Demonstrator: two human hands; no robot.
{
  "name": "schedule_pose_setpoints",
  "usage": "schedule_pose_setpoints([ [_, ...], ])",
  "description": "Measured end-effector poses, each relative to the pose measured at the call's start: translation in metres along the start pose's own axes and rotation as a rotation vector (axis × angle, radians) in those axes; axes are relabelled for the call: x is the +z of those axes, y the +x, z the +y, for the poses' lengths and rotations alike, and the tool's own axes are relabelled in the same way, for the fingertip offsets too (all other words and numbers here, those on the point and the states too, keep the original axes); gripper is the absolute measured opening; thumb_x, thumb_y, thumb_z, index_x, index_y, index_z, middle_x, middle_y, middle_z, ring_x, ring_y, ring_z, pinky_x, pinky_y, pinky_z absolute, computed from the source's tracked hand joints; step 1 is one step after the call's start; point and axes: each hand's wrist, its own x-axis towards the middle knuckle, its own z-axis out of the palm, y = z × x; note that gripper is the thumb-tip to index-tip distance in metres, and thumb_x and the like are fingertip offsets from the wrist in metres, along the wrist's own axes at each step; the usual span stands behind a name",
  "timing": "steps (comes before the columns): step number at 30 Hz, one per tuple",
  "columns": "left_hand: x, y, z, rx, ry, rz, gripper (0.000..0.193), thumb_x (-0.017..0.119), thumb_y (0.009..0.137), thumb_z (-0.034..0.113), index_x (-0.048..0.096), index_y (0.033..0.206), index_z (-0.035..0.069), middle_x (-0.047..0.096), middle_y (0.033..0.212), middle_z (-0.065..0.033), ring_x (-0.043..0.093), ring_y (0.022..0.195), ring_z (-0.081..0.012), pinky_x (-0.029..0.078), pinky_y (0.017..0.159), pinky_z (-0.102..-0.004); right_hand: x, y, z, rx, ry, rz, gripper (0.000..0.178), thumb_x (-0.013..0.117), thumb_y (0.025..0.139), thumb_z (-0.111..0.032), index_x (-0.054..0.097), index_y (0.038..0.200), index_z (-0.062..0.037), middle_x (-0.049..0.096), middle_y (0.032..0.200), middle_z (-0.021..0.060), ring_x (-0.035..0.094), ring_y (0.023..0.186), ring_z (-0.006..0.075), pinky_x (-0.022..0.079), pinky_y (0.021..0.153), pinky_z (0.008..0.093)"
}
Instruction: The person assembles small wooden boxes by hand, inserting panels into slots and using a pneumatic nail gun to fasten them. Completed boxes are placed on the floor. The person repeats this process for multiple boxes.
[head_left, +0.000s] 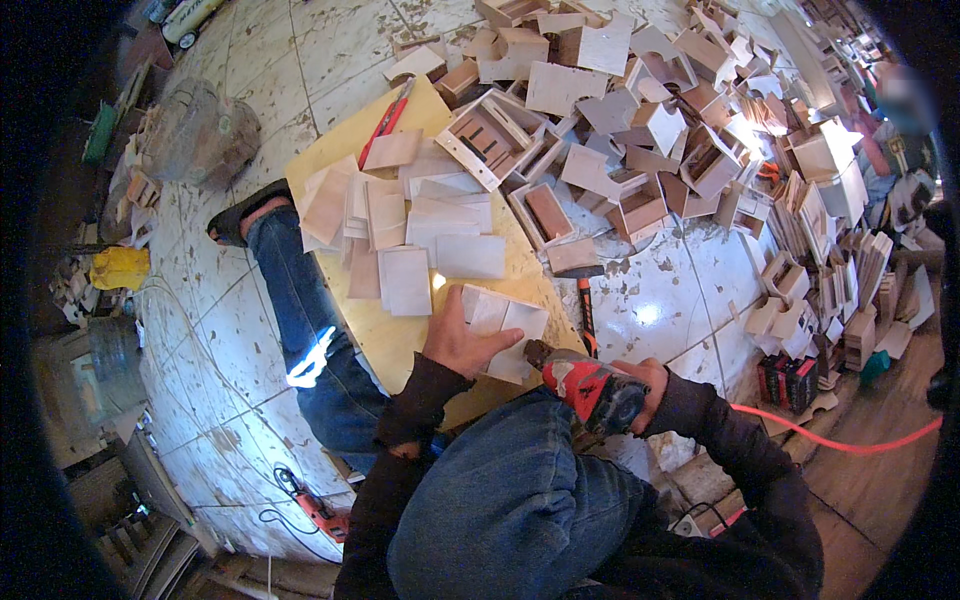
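We look down on a yellow board [545,285] that reaches away from our knees over a pale tiled floor [270,85], whose surface is scuffed and blotched all over. Near the board's close edge lies the pale wooden piece [522,316], between our two hands. Our left hand [458,340] is spread against its left side with the thumb on top; we cannot tell whether the fingers clamp it. Our right hand [648,388] is wrapped around a red and black power tool [590,388], the nose of which points at the piece's right edge; we cannot tell whether the two touch.

Farther up the board we have loose thin wooden sheets [430,215], overlapping one another, and a red knife [388,120] beyond them. A hammer [586,310] with an orange and black handle lies just beside the board's right edge.

Around us, a large heap of wooden boxes [655,130] covers the floor at the upper right, with panels [815,215] stacked near the right side. A clear plastic bag [200,130] sits at the upper left, a red corded tool [320,513] at the lower left, and an orange hose [850,443] runs off to our right
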Motion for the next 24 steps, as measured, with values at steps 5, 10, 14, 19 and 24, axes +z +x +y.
schedule_pose_setpoints([
  [5, 0.000, 0.000, -0.001, -0.007, 0.018, -0.008, 0.069, 0.083, 0.063, 0.027, 0.044, 0.113, 0.000, 0.064, 0.097, -0.0143, 0.063, 0.089, -0.0232, 0.050, 0.080, -0.0368, -0.009, 0.006, -0.001, -0.020, 0.048, 0.001, 0.074, 0.076, 0.050, -0.029, 0.052, 0.116, -0.0047, 0.064, 0.094, 0.0156, 0.065, 0.078, 0.0325, 0.054, 0.071, 0.0380],
  [10, -0.001, 0.000, -0.002, -0.024, 0.056, 0.005, 0.063, 0.081, 0.065, 0.025, 0.046, 0.111, 0.000, 0.064, 0.097, -0.0138, 0.062, 0.090, -0.0224, 0.050, 0.080, -0.0362, 0.015, -0.021, 0.022, -0.038, 0.115, 0.184, 0.090, 0.076, 0.049, -0.027, 0.040, 0.129, -0.0070, 0.063, 0.103, 0.0203, 0.064, 0.084, 0.0358, 0.053, 0.077, 0.0411],
  [14, -0.005, 0.003, -0.008, -0.072, -0.121, -0.105, 0.059, 0.080, 0.067, 0.025, 0.048, 0.110, -0.001, 0.064, 0.099, -0.0125, 0.062, 0.090, -0.0207, 0.049, 0.081, -0.0343, 0.049, -0.051, 0.072, 0.345, -0.143, 0.368, 0.088, 0.073, 0.056, -0.029, 0.036, 0.133, -0.0073, 0.065, 0.085, 0.0195, 0.064, 0.072, 0.0371, 0.054, 0.065, 0.0405],
  [19, -0.010, 0.003, -0.015, -0.127, -0.308, -0.182, 0.058, 0.080, 0.068, 0.023, 0.050, 0.112, 0.000, 0.062, 0.102, -0.0094, 0.061, 0.090, -0.0168, 0.049, 0.082, -0.0312, 0.084, -0.062, 0.141, 0.345, -0.445, 0.515, 0.082, 0.069, 0.064, -0.032, 0.034, 0.134, -0.0084, 0.062, 0.075, 0.0137, 0.062, 0.069, 0.0343, 0.049, 0.065, 0.0430],
  [24, -0.007, -0.009, -0.012, -0.206, -0.552, -0.223, 0.061, 0.082, 0.066, 0.017, 0.049, 0.114, 0.001, 0.061, 0.104, -0.0089, 0.060, 0.095, -0.0187, 0.048, 0.085, -0.0328, 0.112, -0.062, 0.187, 0.310, -0.533, 0.483, 0.077, 0.071, 0.065, -0.029, 0.038, 0.130, -0.0067, 0.060, 0.093, 0.0171, 0.060, 0.088, 0.0336, 0.045, 0.079, 0.0481],
])
